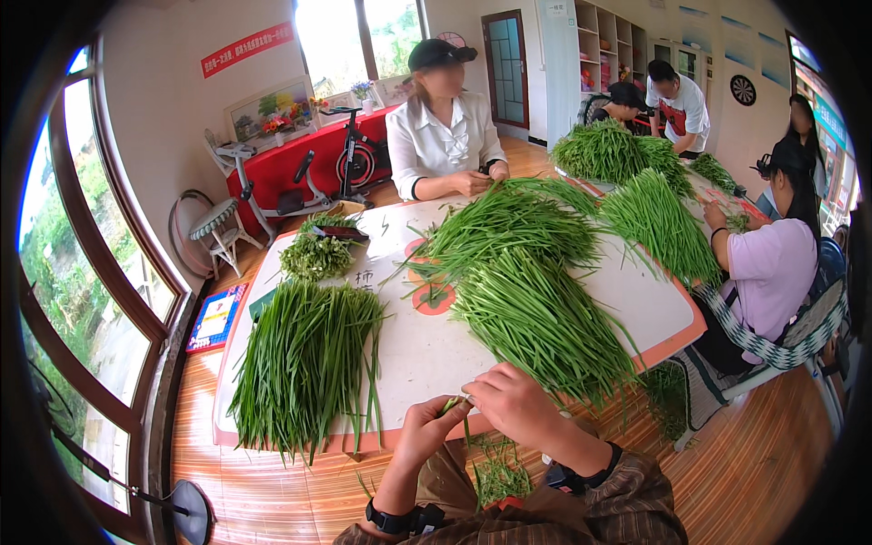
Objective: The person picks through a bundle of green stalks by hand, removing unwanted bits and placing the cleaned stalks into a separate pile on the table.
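My left hand [430,428] is closed around a green chive stalk [450,405], and its leaf hangs below the fingers. The fingertips of my right hand [516,407] pinch at the pale end of this stalk, close to the left thumb. Both hands are just in front of the table's near edge, above my lap. Beyond my right hand lies a large heap of chives [538,320], pale ends towards the table's middle. To the left, another chive pile [310,361] hangs its leaf tips over the near edge. A looser heap [511,228] lies farther back.
Short trimmings [317,255] and a dark phone [340,233] lie on the white table [409,354]. Across it sits a person in white [446,143]; another in pink [773,272] sits right. Scraps [503,473] are below my hands. Exercise bikes [354,153] stand behind.
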`<state>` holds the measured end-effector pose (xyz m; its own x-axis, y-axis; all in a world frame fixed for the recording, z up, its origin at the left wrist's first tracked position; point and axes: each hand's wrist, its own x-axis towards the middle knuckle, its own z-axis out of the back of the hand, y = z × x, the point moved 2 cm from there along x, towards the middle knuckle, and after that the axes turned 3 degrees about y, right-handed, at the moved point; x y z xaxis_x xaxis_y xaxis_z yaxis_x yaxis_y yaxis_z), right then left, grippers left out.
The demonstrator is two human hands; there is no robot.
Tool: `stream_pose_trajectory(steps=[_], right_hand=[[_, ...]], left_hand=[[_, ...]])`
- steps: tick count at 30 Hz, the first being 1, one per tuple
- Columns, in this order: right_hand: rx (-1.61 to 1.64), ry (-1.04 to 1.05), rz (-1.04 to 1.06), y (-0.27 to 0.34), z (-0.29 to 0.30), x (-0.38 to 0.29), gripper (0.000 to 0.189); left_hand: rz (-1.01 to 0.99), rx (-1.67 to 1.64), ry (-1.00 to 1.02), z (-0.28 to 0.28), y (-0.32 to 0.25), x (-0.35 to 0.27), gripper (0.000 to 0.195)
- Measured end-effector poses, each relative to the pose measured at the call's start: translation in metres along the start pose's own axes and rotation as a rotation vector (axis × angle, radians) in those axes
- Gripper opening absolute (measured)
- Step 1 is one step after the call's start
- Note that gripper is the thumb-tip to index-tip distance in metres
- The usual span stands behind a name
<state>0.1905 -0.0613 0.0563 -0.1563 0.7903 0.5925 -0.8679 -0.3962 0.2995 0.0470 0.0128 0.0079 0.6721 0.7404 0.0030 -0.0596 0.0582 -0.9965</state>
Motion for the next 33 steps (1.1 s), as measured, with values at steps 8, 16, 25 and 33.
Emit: stream_pose_trajectory(steps=[8, 16, 25, 33], right_hand=[[-0.128, 0.068, 0.125, -0.003, -0.004, -0.007, 0.013], [0.399, -0.057, -0.180, -0.005, -0.008, -0.013, 0.010], [0.420, 0.146, -0.450, -0.023, -0.023, -0.041, 0.021], [0.816, 0.241, -0.560, -0.006, -0.026, -0.048, 0.024]], left_hand=[[0.016, 0.087, 0.051, -0.002, 0.004, -0.001, 0.020], [0.087, -0.056, 0.130, -0.007, -0.002, -0.005, 0.021], [0.121, -0.372, 0.005, 0.008, -0.011, -0.006, 0.021], [0.147, -0.490, 0.054, 0.001, -0.008, -0.001, 0.021]])
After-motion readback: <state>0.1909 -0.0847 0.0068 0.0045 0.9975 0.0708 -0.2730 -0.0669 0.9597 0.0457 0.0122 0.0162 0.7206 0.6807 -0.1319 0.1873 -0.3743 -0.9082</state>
